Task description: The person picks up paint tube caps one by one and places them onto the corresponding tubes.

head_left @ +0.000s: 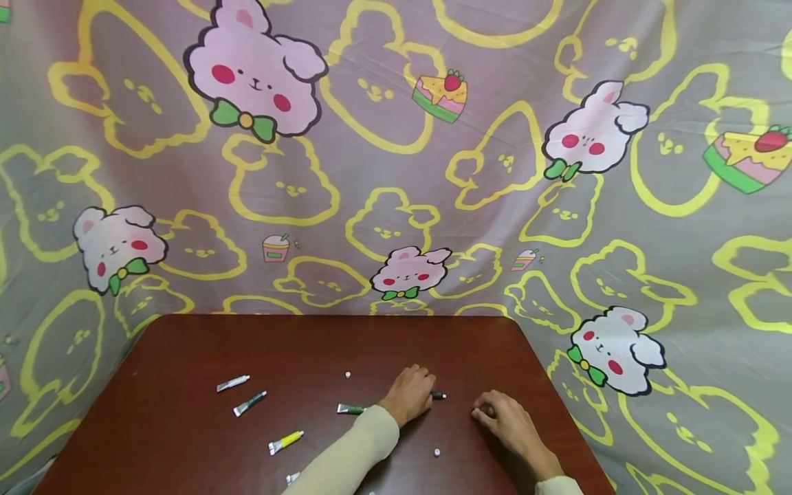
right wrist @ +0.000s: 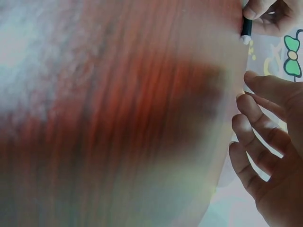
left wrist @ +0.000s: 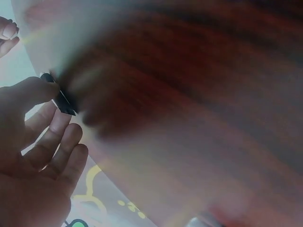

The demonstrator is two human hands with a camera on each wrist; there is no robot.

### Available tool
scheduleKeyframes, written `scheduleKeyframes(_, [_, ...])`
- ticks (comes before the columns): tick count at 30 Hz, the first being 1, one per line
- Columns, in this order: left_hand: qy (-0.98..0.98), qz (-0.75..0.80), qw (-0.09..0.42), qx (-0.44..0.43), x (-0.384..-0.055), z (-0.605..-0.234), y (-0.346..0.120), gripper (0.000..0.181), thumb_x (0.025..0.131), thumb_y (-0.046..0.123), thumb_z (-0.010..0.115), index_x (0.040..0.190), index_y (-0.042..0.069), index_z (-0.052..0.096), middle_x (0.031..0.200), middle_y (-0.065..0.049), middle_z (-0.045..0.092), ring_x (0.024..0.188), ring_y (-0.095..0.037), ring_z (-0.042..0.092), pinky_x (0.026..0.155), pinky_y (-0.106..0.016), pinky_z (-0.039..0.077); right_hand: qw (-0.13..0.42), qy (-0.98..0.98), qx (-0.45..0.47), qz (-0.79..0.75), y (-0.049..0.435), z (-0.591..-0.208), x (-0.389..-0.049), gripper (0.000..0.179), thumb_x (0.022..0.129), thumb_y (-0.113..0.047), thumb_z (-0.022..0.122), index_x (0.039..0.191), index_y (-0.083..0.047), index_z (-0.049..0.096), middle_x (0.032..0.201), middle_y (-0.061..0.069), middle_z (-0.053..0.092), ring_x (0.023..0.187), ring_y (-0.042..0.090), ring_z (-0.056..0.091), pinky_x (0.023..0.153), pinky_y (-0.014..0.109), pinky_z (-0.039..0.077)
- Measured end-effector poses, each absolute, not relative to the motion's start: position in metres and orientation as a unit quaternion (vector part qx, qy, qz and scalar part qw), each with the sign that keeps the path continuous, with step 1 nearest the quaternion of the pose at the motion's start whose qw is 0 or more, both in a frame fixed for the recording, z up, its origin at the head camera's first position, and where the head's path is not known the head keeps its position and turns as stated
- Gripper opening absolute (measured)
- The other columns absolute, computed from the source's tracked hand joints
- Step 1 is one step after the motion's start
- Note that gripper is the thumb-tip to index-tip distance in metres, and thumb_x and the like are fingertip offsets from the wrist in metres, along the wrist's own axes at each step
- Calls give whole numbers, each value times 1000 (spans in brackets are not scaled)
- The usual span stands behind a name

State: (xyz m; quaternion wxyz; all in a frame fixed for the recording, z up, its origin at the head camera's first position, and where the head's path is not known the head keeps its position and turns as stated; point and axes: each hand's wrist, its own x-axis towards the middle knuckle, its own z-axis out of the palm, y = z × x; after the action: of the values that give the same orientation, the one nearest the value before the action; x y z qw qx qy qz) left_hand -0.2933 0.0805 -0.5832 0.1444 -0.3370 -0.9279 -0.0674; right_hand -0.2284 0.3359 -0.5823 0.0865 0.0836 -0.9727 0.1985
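Note:
My left hand pinches a small black paint tube between thumb and fingers over the middle of the table. In the left wrist view the dark tube lies across the fingertips under the thumb. Its white end points toward my right hand in the right wrist view. To the right, my right hand hovers close over the table with loosely bent fingers and nothing visible in its grasp. A green paint tube lies by the left wrist, partly covered by the sleeve.
On the left of the brown table lie a white tube, a dark teal tube and a yellow tube. White caps are scattered about. A patterned cloth hangs behind and beside the table.

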Motion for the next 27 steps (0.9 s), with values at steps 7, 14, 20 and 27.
scheduleKeyframes(7, [-934,-56,134,-327,-296,-578,81,14,85,25,87,86,22,73,89,6,73,85,-15,63,76,-27,53,114,-967,103,202,333,-581,-225,19,88,-22,91,89,-33,75,82,-21,59,76,-4,54,63,27,45])
scheduleKeyframes(14, [-940,-108,88,-312,-298,-578,76,19,82,22,87,84,22,68,83,8,65,80,-13,58,74,-25,48,110,-965,120,203,332,-579,-223,17,88,-24,90,89,-32,75,83,-21,61,77,-4,55,63,26,45])
scheduleKeyframes(20, [-935,-117,97,-320,-295,-580,74,23,80,24,89,85,21,67,84,8,64,81,-13,57,75,-25,48,98,-969,113,198,332,-576,-222,16,90,-28,89,90,-33,74,81,-22,64,76,-4,58,64,27,47])
scheduleKeyframes(27, [-930,-125,109,-328,-293,-577,74,24,80,23,90,88,21,68,88,9,69,84,-13,58,77,-25,48,95,-969,104,204,331,-571,-220,16,91,-24,88,91,-31,74,81,-23,70,77,-4,64,66,28,50])
